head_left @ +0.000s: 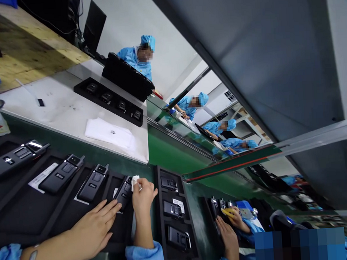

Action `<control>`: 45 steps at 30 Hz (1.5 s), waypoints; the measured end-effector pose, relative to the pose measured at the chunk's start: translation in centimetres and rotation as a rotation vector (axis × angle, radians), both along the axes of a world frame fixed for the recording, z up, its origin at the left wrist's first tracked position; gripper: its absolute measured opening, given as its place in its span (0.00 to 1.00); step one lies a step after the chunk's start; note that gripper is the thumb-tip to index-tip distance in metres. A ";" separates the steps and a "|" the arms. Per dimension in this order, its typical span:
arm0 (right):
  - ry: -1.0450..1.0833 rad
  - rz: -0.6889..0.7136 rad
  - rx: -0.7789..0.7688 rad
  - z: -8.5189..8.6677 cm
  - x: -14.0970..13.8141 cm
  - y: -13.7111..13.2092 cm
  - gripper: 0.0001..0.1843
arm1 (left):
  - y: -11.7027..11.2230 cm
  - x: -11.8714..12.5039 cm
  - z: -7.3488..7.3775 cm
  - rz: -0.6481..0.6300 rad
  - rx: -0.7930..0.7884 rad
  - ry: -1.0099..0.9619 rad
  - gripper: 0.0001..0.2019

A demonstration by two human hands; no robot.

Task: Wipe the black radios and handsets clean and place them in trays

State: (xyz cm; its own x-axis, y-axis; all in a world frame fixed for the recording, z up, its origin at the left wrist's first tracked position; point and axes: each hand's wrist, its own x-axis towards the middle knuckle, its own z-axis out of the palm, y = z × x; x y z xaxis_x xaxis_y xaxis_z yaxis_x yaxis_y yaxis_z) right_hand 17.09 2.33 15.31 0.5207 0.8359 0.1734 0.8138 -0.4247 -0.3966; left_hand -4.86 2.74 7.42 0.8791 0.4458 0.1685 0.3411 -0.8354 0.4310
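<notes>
A black handheld radio with a stubby antenna [123,194] lies tilted in the last slot of a large black tray [16,212]. My left hand [93,229] lies flat, its fingers stretched out and fingertips resting on the lower part of this radio. Pinched in my right hand [143,194] is a small white wipe [135,181], against the radio's upper end. To the left in the same tray sit more such radios: one with its label facing up [92,184], another [63,174] and the leftmost one [12,158]. White paper slips show beneath some of them.
A second black tray [160,209] with several radios stands to my right. Beyond it, a co-worker's hands [228,228] work over another tray, with a yellow cloth [229,213]. Ahead, a white table [56,98] bears a folded white cloth [109,133] and a black parts tray [108,102].
</notes>
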 end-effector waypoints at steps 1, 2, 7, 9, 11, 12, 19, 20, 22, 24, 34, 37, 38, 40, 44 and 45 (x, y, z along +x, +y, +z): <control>-0.011 -0.013 0.023 1.6 1.7 -1.4 0.17 | 0.0 0.0 0.0 0.005 -0.003 -0.003 0.23; -0.023 -0.032 0.048 3.3 3.6 -2.9 0.18 | 0.0 0.0 0.0 0.007 -0.007 -0.008 0.23; -0.071 -0.171 0.156 10.2 13.3 -10.7 0.13 | 0.1 0.0 0.3 -0.004 -0.026 0.000 0.21; -0.073 -0.225 0.178 10.7 15.9 -12.7 0.14 | 0.2 0.0 0.4 0.000 -0.022 -0.006 0.21; -0.066 -0.274 0.186 10.0 17.8 -13.5 0.16 | 0.3 0.0 0.4 0.009 -0.015 -0.031 0.20; -0.062 -0.297 0.188 9.4 18.6 -13.5 0.17 | 0.3 0.0 0.4 0.012 -0.014 -0.043 0.20; -0.073 -0.487 0.172 6.0 22.4 -9.8 0.15 | 0.2 -0.1 0.2 0.015 -0.013 -0.035 0.20; -0.079 -0.501 0.164 6.1 22.6 -9.6 0.15 | 0.2 -0.1 0.3 0.014 -0.012 -0.028 0.21; -0.093 -0.524 0.138 6.6 22.7 -9.5 0.14 | 0.2 -0.1 0.4 0.012 -0.014 -0.025 0.21; -0.105 -0.540 0.096 7.3 22.2 -9.7 0.13 | 0.2 -0.1 0.6 0.004 -0.023 -0.026 0.21; -0.108 -0.298 -0.189 -3.8 6.3 -2.5 0.17 | 0.0 -0.2 0.1 0.026 0.014 -0.097 0.19; -0.130 -0.237 -0.273 -6.6 3.4 -0.8 0.09 | 0.1 -0.3 0.5 0.016 0.002 -0.100 0.19; -0.135 -0.223 -0.287 -6.8 3.1 -0.8 0.09 | 0.1 -0.4 0.8 0.018 -0.008 -0.107 0.19; -0.139 -0.200 -0.300 -6.5 3.1 -1.3 0.13 | 0.1 -0.6 1.2 0.018 -0.021 -0.122 0.19; -0.172 -0.193 -0.241 -6.3 3.2 -4.0 0.20 | -0.4 -1.0 1.7 0.029 -0.032 -0.154 0.18; -0.196 -0.177 -0.177 -6.5 3.1 -4.9 0.20 | -0.5 -1.2 1.7 0.050 -0.039 -0.178 0.17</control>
